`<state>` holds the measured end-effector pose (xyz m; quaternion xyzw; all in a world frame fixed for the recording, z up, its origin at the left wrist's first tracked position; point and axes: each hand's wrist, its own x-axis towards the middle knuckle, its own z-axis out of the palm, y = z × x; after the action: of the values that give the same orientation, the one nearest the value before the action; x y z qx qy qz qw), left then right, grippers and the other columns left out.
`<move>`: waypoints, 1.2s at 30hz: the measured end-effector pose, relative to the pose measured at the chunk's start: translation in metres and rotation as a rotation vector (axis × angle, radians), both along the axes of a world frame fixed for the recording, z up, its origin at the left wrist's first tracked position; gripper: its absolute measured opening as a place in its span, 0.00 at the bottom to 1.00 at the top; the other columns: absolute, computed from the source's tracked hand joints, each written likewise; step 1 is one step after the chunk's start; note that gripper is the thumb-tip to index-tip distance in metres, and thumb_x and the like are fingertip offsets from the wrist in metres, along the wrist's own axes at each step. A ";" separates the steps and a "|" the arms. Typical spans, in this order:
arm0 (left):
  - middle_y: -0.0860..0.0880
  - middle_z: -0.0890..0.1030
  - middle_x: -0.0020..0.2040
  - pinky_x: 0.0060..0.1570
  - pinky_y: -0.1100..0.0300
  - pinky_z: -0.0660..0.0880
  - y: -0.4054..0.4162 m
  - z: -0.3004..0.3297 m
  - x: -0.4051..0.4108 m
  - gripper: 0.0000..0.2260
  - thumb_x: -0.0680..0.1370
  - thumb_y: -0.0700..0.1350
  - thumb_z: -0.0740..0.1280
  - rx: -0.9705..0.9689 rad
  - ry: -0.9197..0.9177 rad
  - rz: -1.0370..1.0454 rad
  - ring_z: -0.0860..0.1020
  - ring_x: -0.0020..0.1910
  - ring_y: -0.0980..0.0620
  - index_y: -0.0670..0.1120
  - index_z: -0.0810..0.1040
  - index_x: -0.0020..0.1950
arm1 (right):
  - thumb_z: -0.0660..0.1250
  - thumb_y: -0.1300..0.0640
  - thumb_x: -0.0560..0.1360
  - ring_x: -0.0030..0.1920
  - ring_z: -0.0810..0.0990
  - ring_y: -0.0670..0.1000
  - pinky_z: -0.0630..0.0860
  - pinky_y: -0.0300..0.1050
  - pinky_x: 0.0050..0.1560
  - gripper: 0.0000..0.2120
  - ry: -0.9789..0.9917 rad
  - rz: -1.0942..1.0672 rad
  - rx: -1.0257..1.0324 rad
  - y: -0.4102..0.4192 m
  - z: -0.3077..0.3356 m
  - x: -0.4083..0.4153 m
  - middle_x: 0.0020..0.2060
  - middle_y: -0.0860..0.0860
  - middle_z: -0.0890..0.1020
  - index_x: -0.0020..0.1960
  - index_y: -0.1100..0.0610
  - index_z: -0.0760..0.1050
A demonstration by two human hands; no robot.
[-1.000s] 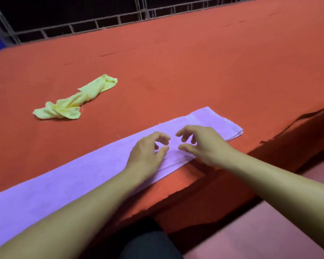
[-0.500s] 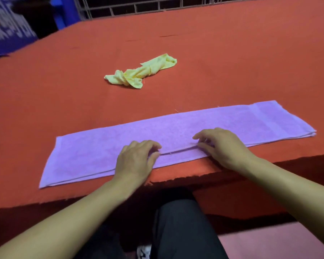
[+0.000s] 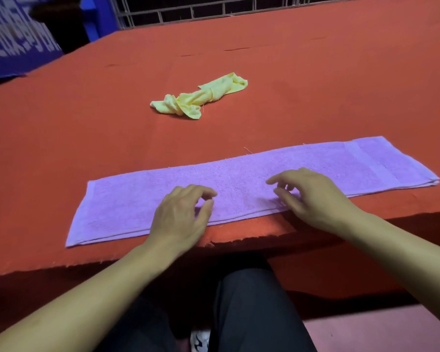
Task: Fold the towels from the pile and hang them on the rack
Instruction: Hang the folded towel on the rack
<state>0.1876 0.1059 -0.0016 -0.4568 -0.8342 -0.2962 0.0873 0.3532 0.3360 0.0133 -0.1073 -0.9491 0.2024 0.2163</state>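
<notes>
Table (image 3: 315,92) w/ red cloth fills most of the view; its near edge runs left to right just past the person's legs. Grid railing (image 3: 214,11) along the far edge, blue banner (image 3: 15,41) at far left.

Purple towel (image 3: 239,179) lies flat on the near part of the table, folded lengthwise into a long strip, left end nearer the edge, right end angled farther away. Layered edges show at the right end. Its near long edge sits just inside the table edge.

Yellow towel (image 3: 201,97) is crumpled in a twisted bunch, farther back, about center, well apart from the purple one and from both hands.

Both hands are over the middle of the purple towel, near its near edge, w/ a bare stretch of towel between them.

Left hand (image 3: 181,214): fingers loosely curled, thumb and forefinger close together but w/ no cloth seen between them; grasping nothing. Whether fingertips touch the towel — can't tell; heel of hand is over the near edge.

Right hand (image 3: 313,196): fingers spread and loosely bent, tips pointing left, relaxed, holding nothing. Thumb side is low at the near edge of the towel; contact unclear.

Black trousers (image 3: 252,313) and a bit of shoe (image 3: 200,339) at bottom.
</notes>
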 end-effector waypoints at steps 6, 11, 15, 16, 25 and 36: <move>0.62 0.79 0.47 0.44 0.56 0.74 -0.055 -0.002 -0.029 0.14 0.74 0.60 0.60 -0.153 0.088 0.006 0.74 0.43 0.55 0.58 0.78 0.53 | 0.69 0.50 0.77 0.50 0.72 0.46 0.71 0.43 0.51 0.14 -0.127 0.223 0.013 -0.027 0.003 -0.041 0.47 0.38 0.78 0.62 0.44 0.75; 0.60 0.79 0.46 0.44 0.61 0.71 -0.088 -0.016 -0.041 0.11 0.77 0.55 0.60 -0.117 0.066 -0.062 0.72 0.43 0.57 0.55 0.80 0.53 | 0.68 0.52 0.78 0.47 0.74 0.43 0.73 0.45 0.51 0.11 -0.157 0.293 0.061 -0.030 -0.013 -0.043 0.46 0.40 0.79 0.60 0.45 0.77; 0.60 0.79 0.46 0.43 0.63 0.69 -0.092 -0.019 -0.044 0.10 0.78 0.53 0.60 -0.089 0.084 -0.089 0.73 0.44 0.58 0.54 0.80 0.53 | 0.67 0.53 0.78 0.43 0.73 0.37 0.69 0.33 0.45 0.13 -0.136 0.281 0.012 -0.030 -0.007 -0.041 0.41 0.38 0.76 0.61 0.42 0.76; 0.60 0.78 0.46 0.44 0.63 0.70 -0.094 -0.019 -0.044 0.10 0.78 0.53 0.60 -0.090 0.089 -0.099 0.73 0.44 0.58 0.54 0.80 0.53 | 0.67 0.50 0.78 0.44 0.73 0.37 0.70 0.35 0.46 0.13 -0.183 0.296 0.050 -0.031 -0.006 -0.039 0.41 0.37 0.76 0.62 0.42 0.75; 0.66 0.77 0.41 0.42 0.67 0.71 -0.088 -0.005 -0.050 0.13 0.75 0.57 0.61 -0.074 -0.005 -0.057 0.74 0.40 0.63 0.56 0.79 0.55 | 0.66 0.52 0.78 0.45 0.74 0.44 0.73 0.46 0.48 0.10 -0.034 0.188 0.015 -0.050 0.005 -0.076 0.43 0.38 0.78 0.58 0.45 0.77; 0.59 0.39 0.80 0.75 0.41 0.35 -0.061 -0.006 -0.097 0.32 0.77 0.71 0.44 -0.680 -0.156 0.262 0.37 0.79 0.54 0.64 0.44 0.79 | 0.45 0.33 0.79 0.79 0.45 0.51 0.43 0.60 0.77 0.31 -0.534 0.079 0.169 -0.090 -0.023 -0.146 0.80 0.45 0.48 0.79 0.41 0.47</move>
<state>0.0902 0.0446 -0.0077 -0.3253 -0.9405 -0.0226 -0.0959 0.2069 0.2459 -0.0100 -0.1011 -0.9894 0.0953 -0.0413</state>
